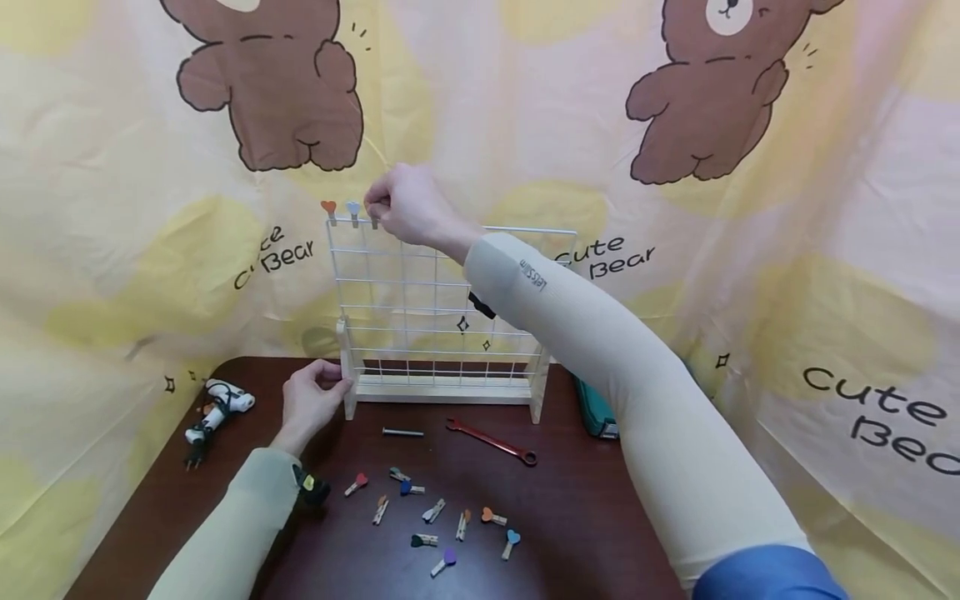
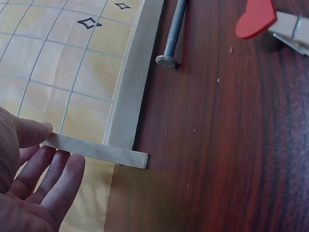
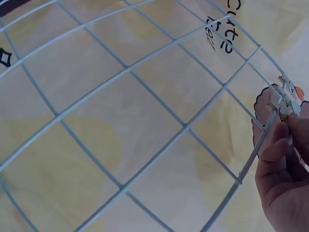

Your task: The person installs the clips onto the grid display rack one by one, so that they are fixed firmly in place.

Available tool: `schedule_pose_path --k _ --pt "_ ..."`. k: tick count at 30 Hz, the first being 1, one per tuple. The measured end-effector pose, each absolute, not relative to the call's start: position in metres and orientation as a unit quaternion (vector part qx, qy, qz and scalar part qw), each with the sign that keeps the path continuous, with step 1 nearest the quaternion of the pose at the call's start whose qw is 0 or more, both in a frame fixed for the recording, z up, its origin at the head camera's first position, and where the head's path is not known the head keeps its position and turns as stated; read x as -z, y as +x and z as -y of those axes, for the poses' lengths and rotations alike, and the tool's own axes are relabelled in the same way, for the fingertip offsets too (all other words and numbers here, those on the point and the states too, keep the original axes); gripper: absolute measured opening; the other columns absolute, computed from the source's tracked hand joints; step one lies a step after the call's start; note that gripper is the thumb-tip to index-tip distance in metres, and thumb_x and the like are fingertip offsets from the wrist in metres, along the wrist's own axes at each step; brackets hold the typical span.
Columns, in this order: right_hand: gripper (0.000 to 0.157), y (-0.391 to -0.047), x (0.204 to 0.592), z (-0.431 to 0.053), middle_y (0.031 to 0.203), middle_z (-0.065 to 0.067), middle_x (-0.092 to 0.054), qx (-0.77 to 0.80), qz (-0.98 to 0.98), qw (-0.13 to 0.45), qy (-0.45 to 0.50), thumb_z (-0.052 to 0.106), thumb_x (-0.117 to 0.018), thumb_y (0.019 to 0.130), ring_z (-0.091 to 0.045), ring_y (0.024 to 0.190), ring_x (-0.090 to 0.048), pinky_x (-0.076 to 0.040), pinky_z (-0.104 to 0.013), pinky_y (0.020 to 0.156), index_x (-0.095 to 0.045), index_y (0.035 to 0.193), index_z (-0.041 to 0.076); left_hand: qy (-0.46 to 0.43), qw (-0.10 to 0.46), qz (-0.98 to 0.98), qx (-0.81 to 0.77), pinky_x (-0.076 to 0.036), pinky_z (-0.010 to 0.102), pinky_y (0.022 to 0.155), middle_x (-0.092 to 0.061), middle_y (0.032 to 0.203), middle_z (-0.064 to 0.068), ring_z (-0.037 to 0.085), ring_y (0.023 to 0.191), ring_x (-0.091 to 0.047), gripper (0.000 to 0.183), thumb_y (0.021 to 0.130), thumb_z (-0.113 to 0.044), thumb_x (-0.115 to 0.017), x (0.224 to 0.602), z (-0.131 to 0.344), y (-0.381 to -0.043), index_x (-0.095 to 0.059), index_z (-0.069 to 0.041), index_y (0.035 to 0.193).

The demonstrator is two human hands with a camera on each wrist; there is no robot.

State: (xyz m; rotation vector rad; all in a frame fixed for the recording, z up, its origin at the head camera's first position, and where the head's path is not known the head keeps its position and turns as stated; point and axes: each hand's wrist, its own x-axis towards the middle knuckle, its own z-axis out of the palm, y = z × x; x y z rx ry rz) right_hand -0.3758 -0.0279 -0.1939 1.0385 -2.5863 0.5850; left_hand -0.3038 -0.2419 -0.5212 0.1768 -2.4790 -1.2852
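Observation:
A white wire grid (image 1: pixel 525 228) stands upright in a wooden base (image 1: pixel 442 390). My left hand (image 1: pixel 309 402) holds the base's left upright (image 2: pixel 96 149) between thumb and fingers. Up at the grid's top left, my right hand (image 1: pixel 416 204) pinches a small wooden clothespin (image 1: pixel 376 223) at the top wire; its upper part is hidden by the fingers. Just left of it, a clothespin with an orange heart (image 1: pixel 328 207) and one with a light blue heart (image 1: pixel 354 210) are clipped on the same wire.
Several heart clothespins, among them a red one (image 1: pixel 360 481) and a purple one (image 1: pixel 447 558), lie scattered on the dark table. Before the base lie a bolt (image 1: pixel 403 432) and a red wrench (image 1: pixel 491 442). A white corded tool (image 1: pixel 217 408) lies left, a green case (image 1: pixel 595 408) right.

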Motion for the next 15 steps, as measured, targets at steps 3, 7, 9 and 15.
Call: schedule_pose_path --k 3,7,9,15 --pt "0.031 -0.370 0.196 0.024 0.086 0.005 -0.075 -0.227 0.890 0.164 0.360 0.020 -0.070 0.103 -0.008 0.078 -0.065 -0.048 -0.021 0.082 -0.075 0.132 0.012 0.063 0.171 0.874 0.450 -0.053 0.035 0.076 -0.079 0.102 0.009 0.023 0.086 -0.072 0.019 0.092 -0.022 -0.083 0.521 0.243 -0.303 -0.076 -0.011 0.106" --pt "0.035 -0.356 0.211 0.005 0.081 0.001 -0.070 -0.278 0.847 0.228 0.392 0.019 -0.076 0.100 -0.011 0.075 -0.063 -0.050 -0.025 0.082 -0.073 0.132 0.007 0.063 0.162 0.875 0.452 -0.053 0.033 0.075 -0.078 0.103 0.009 0.023 0.085 -0.071 0.021 0.093 -0.024 -0.083 0.521 0.243 -0.304 -0.076 -0.011 0.108" --pt "0.026 -0.345 0.226 -0.009 0.078 0.001 -0.068 -0.297 0.823 0.245 0.417 0.016 -0.077 0.098 -0.010 0.071 -0.062 -0.051 -0.025 0.074 -0.077 0.122 0.005 0.067 0.163 0.874 0.452 -0.053 0.033 0.074 -0.078 0.103 0.009 0.023 0.085 -0.071 0.021 0.093 -0.025 -0.083 0.522 0.243 -0.303 -0.076 -0.012 0.107" --pt "0.014 -0.302 0.303 -0.072 0.079 0.002 -0.072 -0.307 0.802 0.198 0.473 0.012 -0.077 0.097 -0.005 0.066 -0.063 -0.052 -0.022 0.060 -0.079 0.109 0.004 0.067 0.171 0.873 0.452 -0.054 0.033 0.074 -0.079 0.102 0.010 0.025 0.086 -0.072 0.021 0.092 -0.024 -0.084 0.522 0.241 -0.305 -0.077 -0.010 0.107"
